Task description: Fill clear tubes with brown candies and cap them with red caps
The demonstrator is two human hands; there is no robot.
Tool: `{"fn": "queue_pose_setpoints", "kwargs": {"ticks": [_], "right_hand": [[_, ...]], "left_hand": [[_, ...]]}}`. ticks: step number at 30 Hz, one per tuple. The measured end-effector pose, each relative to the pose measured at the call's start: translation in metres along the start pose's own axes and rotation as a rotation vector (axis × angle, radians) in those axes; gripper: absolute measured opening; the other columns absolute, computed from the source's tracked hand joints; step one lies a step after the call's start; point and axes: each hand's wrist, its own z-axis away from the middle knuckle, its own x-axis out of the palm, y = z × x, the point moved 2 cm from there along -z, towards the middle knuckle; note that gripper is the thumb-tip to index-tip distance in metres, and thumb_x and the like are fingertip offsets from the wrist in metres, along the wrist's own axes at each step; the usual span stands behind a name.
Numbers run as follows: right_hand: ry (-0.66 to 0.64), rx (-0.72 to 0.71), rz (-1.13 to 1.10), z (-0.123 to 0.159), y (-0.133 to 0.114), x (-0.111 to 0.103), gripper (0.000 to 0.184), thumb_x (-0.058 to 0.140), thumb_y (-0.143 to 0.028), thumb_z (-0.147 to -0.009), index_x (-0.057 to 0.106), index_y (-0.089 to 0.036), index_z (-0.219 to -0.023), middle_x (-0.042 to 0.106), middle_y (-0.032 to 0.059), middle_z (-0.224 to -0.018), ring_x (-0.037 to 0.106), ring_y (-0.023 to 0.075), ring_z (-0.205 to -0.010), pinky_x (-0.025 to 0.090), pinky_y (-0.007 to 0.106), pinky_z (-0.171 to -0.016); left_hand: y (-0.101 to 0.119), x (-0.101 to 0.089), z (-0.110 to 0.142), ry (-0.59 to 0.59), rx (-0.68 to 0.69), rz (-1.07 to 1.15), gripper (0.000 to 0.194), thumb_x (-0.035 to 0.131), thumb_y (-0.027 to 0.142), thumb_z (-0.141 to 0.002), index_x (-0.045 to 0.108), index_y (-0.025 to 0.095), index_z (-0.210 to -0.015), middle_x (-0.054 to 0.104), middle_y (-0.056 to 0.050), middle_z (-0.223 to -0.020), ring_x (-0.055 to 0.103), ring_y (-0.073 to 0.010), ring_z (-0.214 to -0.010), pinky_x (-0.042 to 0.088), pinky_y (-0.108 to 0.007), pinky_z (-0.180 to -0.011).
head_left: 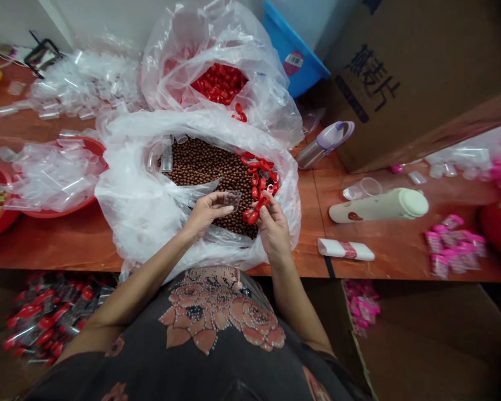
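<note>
Tabletop [312, 214], clear container [232, 199], glossy red caps [253, 216]

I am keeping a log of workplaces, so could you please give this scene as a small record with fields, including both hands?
Left hand: holds a small clear plastic piece
Right hand: holds a glossy red plastic piece
Below hands: small round brown balls in an open whitish plastic bag
Behind: translucent plastic bag with red pieces
Left side: round red plastic bowl heaped with clear plastic pieces
Right side: pale green cylindrical bottle on the reddish-brown table
</note>
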Motion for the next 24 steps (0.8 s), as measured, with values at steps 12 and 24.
{"fn": "queue_pose_setpoints", "kwargs": {"ticks": [12, 24], "right_hand": [[-0.099, -0.037, 0.203, -0.001, -0.001, 0.014, 0.031, 0.063, -0.043, -0.090, 0.070, -0.034, -0.119, 0.074, 0.0000, -0.115, 0.069, 0.0155, -0.096, 0.059, 0.036, -0.088], [-0.326, -0.432, 0.675, -0.001, -0.022, 0.030, 0.028, 0.060, -0.036, -0.093, 0.069, -0.038, -0.120, 0.074, 0.0009, -0.110, 0.067, 0.0227, -0.102, 0.052, 0.049, -0.096]], "left_hand": [[-0.001, -0.009, 0.025, -0.052, -0.089, -0.022, 0.042, 0.076, 0.025, -0.074, 0.070, 0.016, -0.114, 0.071, -0.011, -0.119, 0.068, -0.0180, -0.099, 0.054, -0.037, -0.092], [0.000, -0.012, 0.032, -0.055, 0.002, -0.142, 0.036, 0.077, 0.026, -0.071, 0.075, 0.020, -0.107, 0.074, -0.008, -0.111, 0.068, -0.0203, -0.099, 0.053, -0.041, -0.094]]}}
